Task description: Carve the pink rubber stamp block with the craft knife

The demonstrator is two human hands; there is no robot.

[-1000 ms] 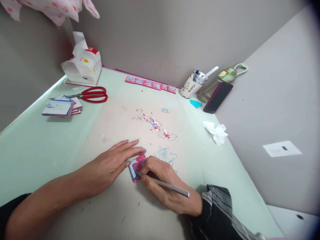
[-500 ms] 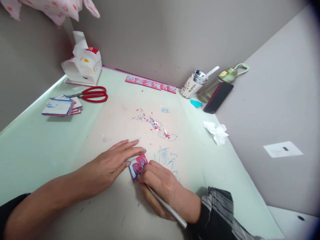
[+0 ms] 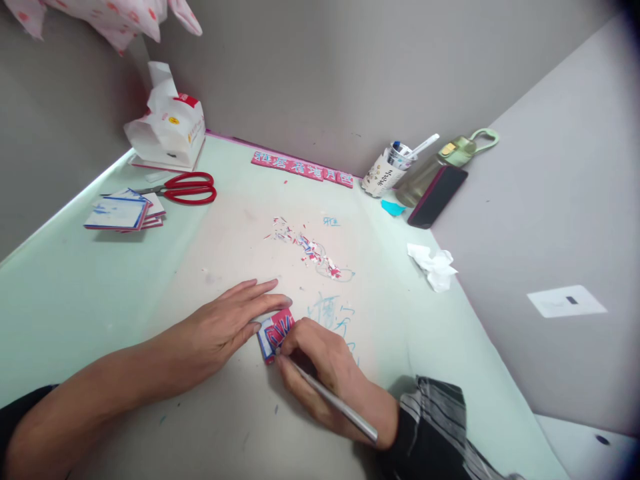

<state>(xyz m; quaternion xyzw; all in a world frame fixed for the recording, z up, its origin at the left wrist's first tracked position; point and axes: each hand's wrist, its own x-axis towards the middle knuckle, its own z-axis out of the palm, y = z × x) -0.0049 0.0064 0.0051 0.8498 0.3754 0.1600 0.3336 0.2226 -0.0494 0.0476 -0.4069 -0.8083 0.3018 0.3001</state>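
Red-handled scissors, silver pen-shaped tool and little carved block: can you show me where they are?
Red-handled scissors (image 3: 180, 189): head view, on the handles.
Silver pen-shaped tool (image 3: 339, 404): head view, middle of the shaft.
Carved block (image 3: 273, 333): head view, on its red, blue-lined upper face.

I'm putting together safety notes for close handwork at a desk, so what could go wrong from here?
The left hand rests against the small block, close to where the right hand works the slim metal tool; a slip might nick a finger.

The loose shavings lie just beyond the hands, so a sweep could scatter them.

The phone appears propped against the bottle; a knock might topple it.
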